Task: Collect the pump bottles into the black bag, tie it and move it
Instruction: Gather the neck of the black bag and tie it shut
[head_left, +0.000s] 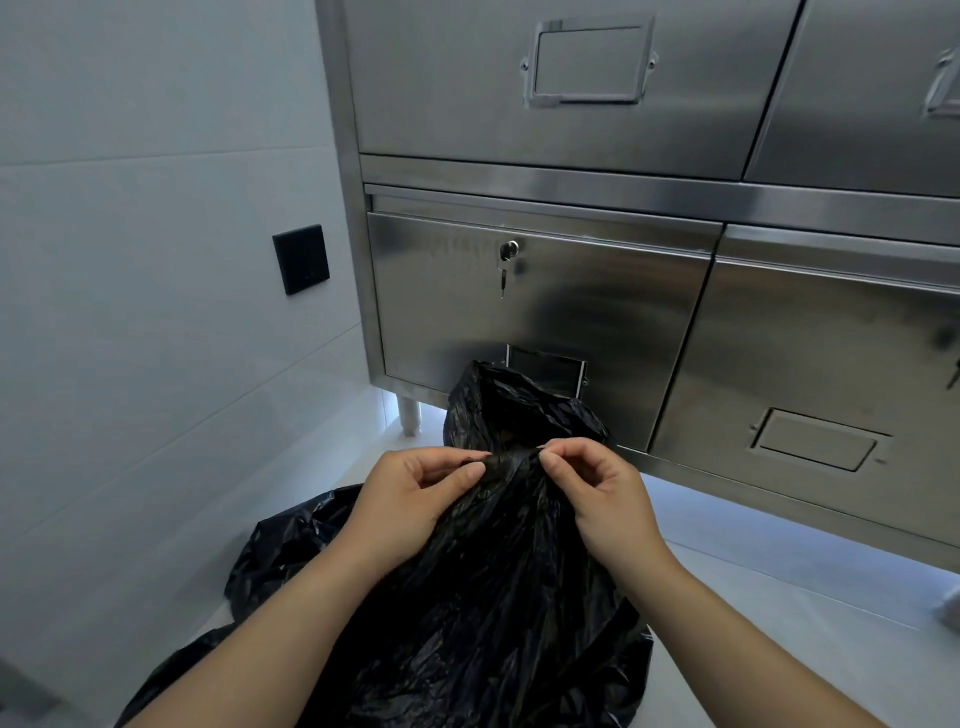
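A large black plastic bag (498, 597) stands on the pale floor in front of me, its top gathered into a crumpled neck that rises above my hands. My left hand (410, 504) pinches the bag's gathered plastic from the left with thumb and fingers. My right hand (597, 493) pinches the same fold from the right, fingertips almost meeting the left hand's. No pump bottles show; whatever the bag holds is hidden by the plastic.
A stainless steel cabinet (545, 301) with drawers and a key in a lock (510, 250) stands right behind the bag on short legs. A white tiled wall with a black switch plate (301, 259) lies to the left. Pale floor (779, 634) stretches to the right.
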